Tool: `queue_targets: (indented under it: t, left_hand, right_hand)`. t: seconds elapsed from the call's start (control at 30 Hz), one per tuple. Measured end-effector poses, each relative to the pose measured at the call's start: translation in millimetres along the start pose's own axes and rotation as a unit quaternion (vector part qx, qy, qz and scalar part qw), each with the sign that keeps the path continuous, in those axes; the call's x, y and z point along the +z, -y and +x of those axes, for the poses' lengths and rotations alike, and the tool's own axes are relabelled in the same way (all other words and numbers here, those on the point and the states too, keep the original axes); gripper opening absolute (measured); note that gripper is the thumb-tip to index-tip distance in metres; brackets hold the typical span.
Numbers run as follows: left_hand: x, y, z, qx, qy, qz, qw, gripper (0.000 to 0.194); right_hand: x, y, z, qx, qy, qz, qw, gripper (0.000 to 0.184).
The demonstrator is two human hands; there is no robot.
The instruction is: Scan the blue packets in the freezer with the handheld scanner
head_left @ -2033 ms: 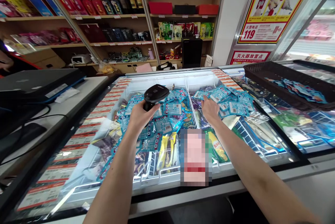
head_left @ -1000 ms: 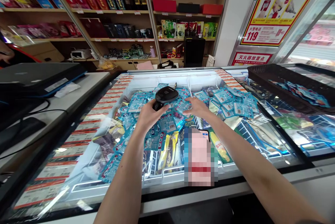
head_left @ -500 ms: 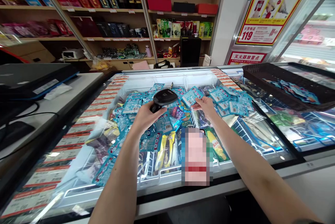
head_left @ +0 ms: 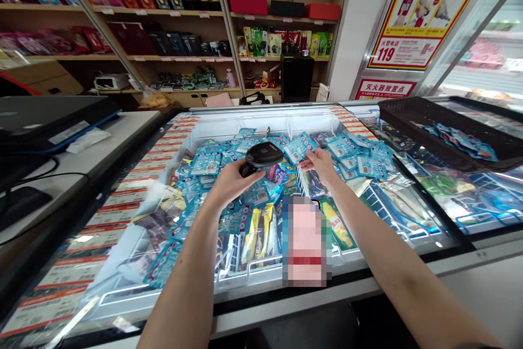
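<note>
My left hand (head_left: 232, 183) is shut around the grip of a black handheld barcode scanner (head_left: 263, 155), above a chest freezer (head_left: 245, 120) full of packaged goods. My right hand (head_left: 321, 165) reaches out with its fingers apart, its fingertips at the edge of a blue foil packet (head_left: 297, 148). Many similar blue packets (head_left: 206, 164) lie heaped on both sides of a white wire divider (head_left: 304, 184). Yellow-wrapped ice bars (head_left: 255, 234) lie nearer me. A pixelated patch (head_left: 304, 241) hides part of the freezer's front.
A white counter (head_left: 93, 142) with a black laptop (head_left: 49, 117) runs along the left. A dark basket (head_left: 449, 131) holding blue packets sits on the neighbouring freezer. Stocked wooden shelves (head_left: 196, 38) stand behind, and a yellow-and-red safety poster (head_left: 408, 17) hangs at upper right.
The blue packets now cover more of the left side of the freezer. The scanner has moved slightly right in my left hand's grip, and my right hand has come back toward the divider.
</note>
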State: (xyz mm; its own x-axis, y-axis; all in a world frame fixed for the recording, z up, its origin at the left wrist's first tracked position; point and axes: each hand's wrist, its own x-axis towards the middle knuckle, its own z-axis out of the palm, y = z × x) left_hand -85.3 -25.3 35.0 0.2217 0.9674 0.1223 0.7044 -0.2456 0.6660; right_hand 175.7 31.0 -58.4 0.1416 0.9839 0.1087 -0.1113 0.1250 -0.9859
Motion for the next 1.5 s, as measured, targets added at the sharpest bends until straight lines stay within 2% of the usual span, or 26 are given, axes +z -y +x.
queue_targets:
  t: [0.33, 0.83, 1.5]
  left_hand:
    - [1.7, -0.4, -1.1, -0.001, 0.016, 0.009, 1.0, 0.047]
    - [7.6, 3.8, 6.4, -0.004, 0.024, 0.011, 1.0, 0.05]
    - [7.5, -4.2, 3.1, 0.013, 0.017, 0.013, 1.0, 0.046]
  right_hand:
    - [2.2, 7.5, -4.7, 0.007, -0.009, 0.007, 1.0, 0.026]
    - [-1.2, -5.5, 1.3, -0.005, -0.01, -0.022, 1.0, 0.031]
    - [2.1, 0.7, -2.4, -0.02, -0.01, -0.029, 0.999, 0.029]
